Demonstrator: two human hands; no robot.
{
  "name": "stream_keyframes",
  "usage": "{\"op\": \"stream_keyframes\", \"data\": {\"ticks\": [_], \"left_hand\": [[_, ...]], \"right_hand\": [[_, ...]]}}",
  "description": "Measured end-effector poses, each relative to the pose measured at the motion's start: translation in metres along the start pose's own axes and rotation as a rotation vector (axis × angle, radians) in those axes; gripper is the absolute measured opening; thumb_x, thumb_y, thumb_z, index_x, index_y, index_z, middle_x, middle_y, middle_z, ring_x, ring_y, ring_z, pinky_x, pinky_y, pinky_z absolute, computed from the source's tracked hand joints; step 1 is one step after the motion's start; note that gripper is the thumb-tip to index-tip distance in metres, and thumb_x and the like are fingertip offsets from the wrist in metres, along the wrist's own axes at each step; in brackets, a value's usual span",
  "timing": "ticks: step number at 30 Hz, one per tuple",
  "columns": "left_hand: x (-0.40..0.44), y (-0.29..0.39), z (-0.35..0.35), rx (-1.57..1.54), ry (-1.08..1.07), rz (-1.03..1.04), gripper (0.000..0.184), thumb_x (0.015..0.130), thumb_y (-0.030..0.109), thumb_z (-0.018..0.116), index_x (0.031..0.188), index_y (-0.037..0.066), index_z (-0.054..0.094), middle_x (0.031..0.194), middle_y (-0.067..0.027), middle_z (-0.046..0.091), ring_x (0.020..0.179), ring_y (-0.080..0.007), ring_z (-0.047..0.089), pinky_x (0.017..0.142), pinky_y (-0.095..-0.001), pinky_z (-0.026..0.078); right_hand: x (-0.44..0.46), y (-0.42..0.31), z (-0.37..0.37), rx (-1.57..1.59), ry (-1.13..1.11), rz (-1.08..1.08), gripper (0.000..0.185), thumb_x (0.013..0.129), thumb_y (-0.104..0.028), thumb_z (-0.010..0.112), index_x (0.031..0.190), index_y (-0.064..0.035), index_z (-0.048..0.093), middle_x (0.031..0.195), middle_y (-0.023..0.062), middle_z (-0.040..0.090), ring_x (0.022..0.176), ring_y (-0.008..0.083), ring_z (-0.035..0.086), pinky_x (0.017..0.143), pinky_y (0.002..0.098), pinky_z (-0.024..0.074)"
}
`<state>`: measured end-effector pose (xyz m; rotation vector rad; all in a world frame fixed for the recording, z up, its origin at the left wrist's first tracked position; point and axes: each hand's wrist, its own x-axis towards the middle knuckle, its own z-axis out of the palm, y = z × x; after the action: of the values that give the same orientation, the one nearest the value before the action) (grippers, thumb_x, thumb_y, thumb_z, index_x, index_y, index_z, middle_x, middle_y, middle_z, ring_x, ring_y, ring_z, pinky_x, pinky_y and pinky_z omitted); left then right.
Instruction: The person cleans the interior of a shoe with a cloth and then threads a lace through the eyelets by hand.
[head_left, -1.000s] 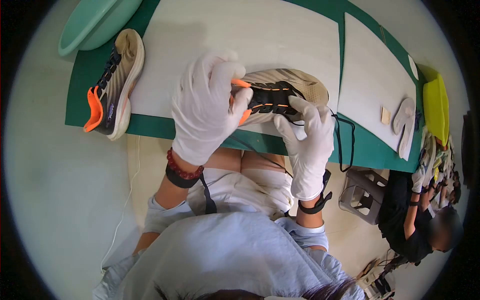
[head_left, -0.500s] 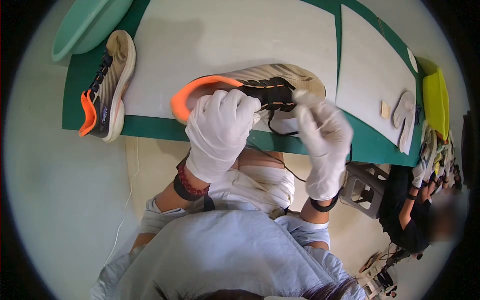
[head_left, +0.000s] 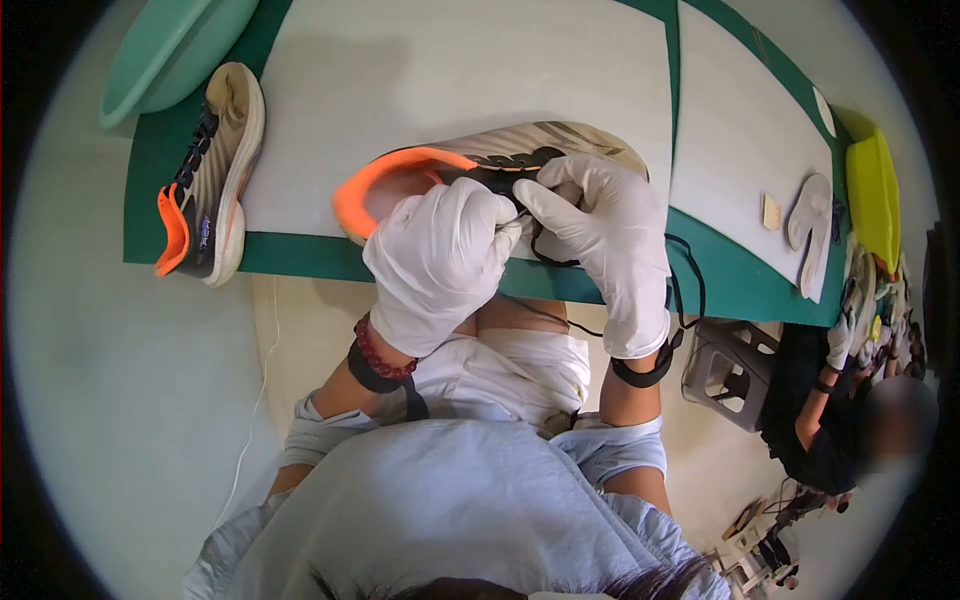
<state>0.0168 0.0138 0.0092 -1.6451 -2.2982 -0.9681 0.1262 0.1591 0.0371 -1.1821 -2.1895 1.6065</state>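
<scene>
A beige shoe with an orange collar and black lacing lies on its side of the white mat nearest me, toe to the right. My left hand, in a white glove, is closed at the near side of the lacing, its fingertips pinched on a black lace. Over the front of the lacing, my gloved right hand has its thumb and index finger curled close to the left fingertips; what they hold is hidden. A loop of black lace hangs right of my right wrist, and another strand runs below the hands.
The matching shoe lies at the table's left, beside a green basin. On the right mat are an insole and a small beige piece. Beyond are a yellow container, a grey stool and a co-worker.
The left hand has left the shoe's collar and closed beside the lacing, uncovering the opening. The right hand moved away right, then came back over the laces. The shoe shifted slightly left.
</scene>
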Motion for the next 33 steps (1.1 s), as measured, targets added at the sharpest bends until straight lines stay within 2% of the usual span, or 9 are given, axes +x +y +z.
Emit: {"op": "stream_keyframes", "data": {"ticks": [3, 8, 11, 18, 23, 27, 29, 30, 33], "left_hand": [[0.003, 0.002, -0.001, -0.063, 0.031, -0.010, 0.022, 0.080, 0.012, 0.080, 0.095, 0.015, 0.063, 0.083, -0.0006, 0.058, 0.074, -0.0218, 0.062, 0.066, -0.0375, 0.048], [0.004, 0.004, 0.000, 0.032, 0.049, -0.038, 0.021, 0.083, 0.012, 0.079, 0.096, 0.014, 0.062, 0.083, -0.0032, 0.060, 0.074, -0.0255, 0.063, 0.068, -0.0398, 0.050], [0.003, 0.001, 0.005, 0.016, 0.053, -0.052, 0.020, 0.084, 0.012, 0.078, 0.096, 0.013, 0.062, 0.084, -0.0051, 0.062, 0.074, -0.0283, 0.064, 0.069, -0.0412, 0.051], [0.003, 0.001, 0.006, 0.040, 0.058, -0.081, 0.021, 0.084, 0.014, 0.082, 0.098, 0.015, 0.066, 0.084, -0.0049, 0.067, 0.070, -0.0285, 0.064, 0.067, -0.0419, 0.052], [0.004, 0.002, 0.004, 0.033, 0.039, -0.051, 0.019, 0.082, 0.012, 0.079, 0.094, 0.013, 0.063, 0.080, -0.0045, 0.060, 0.074, -0.0277, 0.064, 0.069, -0.0412, 0.051], [-0.003, -0.005, 0.006, -0.008, 0.076, 0.040, 0.024, 0.078, 0.010, 0.082, 0.094, 0.015, 0.065, 0.082, -0.0018, 0.064, 0.069, -0.0256, 0.062, 0.063, -0.0403, 0.047], [-0.005, -0.006, 0.009, 0.009, 0.094, 0.052, 0.023, 0.077, 0.009, 0.082, 0.092, 0.015, 0.065, 0.081, -0.0017, 0.064, 0.069, -0.0256, 0.062, 0.063, -0.0400, 0.046], [-0.005, -0.006, 0.010, 0.017, 0.103, 0.062, 0.023, 0.077, 0.008, 0.082, 0.091, 0.015, 0.065, 0.081, -0.0016, 0.064, 0.068, -0.0256, 0.062, 0.062, -0.0398, 0.046], [-0.001, -0.005, 0.008, 0.039, 0.094, 0.027, 0.023, 0.077, 0.010, 0.082, 0.093, 0.015, 0.066, 0.081, -0.0018, 0.064, 0.069, -0.0260, 0.063, 0.063, -0.0394, 0.047]], "right_hand": [[0.002, 0.009, 0.004, 0.074, 0.024, -0.032, 0.026, 0.097, -0.026, 0.079, 0.087, -0.0024, 0.073, 0.062, 0.0017, 0.064, 0.053, 0.0083, 0.057, 0.052, 0.0275, 0.0451], [0.008, 0.010, -0.003, 0.293, -0.039, 0.014, 0.031, 0.099, -0.027, 0.077, 0.081, -0.0027, 0.069, 0.063, -0.0031, 0.058, 0.055, 0.0044, 0.052, 0.052, 0.0254, 0.0419], [0.013, 0.018, -0.006, 0.282, -0.055, 0.037, 0.024, 0.096, -0.024, 0.084, 0.091, -0.0015, 0.076, 0.080, -0.0038, 0.068, 0.072, 0.0033, 0.055, 0.063, 0.0226, 0.0450], [0.016, 0.022, 0.001, 0.272, -0.009, -0.046, 0.021, 0.097, -0.021, 0.080, 0.091, -0.0015, 0.076, 0.079, -0.0048, 0.066, 0.072, 0.0038, 0.055, 0.064, 0.0232, 0.0454], [0.005, 0.003, -0.005, 0.083, 0.013, -0.017, 0.016, 0.098, -0.014, 0.077, 0.093, 0.0007, 0.075, 0.078, -0.0020, 0.067, 0.071, 0.0050, 0.057, 0.067, 0.0235, 0.0470], [-0.013, 0.021, 0.003, 0.102, 0.382, -0.337, 0.009, 0.097, -0.009, 0.074, 0.102, -0.0012, 0.075, 0.082, 0.0039, 0.068, 0.071, 0.0111, 0.060, 0.065, 0.0273, 0.0497], [-0.020, 0.017, 0.003, 0.015, 0.431, -0.592, 0.019, 0.094, -0.004, 0.073, 0.113, -0.0033, 0.077, 0.092, 0.0058, 0.072, 0.075, 0.0142, 0.064, 0.069, 0.0276, 0.0521], [-0.018, 0.032, 0.000, -0.110, 0.399, -0.745, 0.035, 0.091, -0.001, 0.074, 0.126, -0.0081, 0.076, 0.106, 0.0077, 0.074, 0.082, 0.0173, 0.065, 0.074, 0.0280, 0.0536], [-0.035, 0.040, -0.001, -0.123, 0.413, -0.417, 0.036, 0.089, -0.001, 0.077, 0.125, -0.0073, 0.076, 0.103, 0.0064, 0.073, 0.083, 0.0182, 0.066, 0.075, 0.0290, 0.0541]]}}
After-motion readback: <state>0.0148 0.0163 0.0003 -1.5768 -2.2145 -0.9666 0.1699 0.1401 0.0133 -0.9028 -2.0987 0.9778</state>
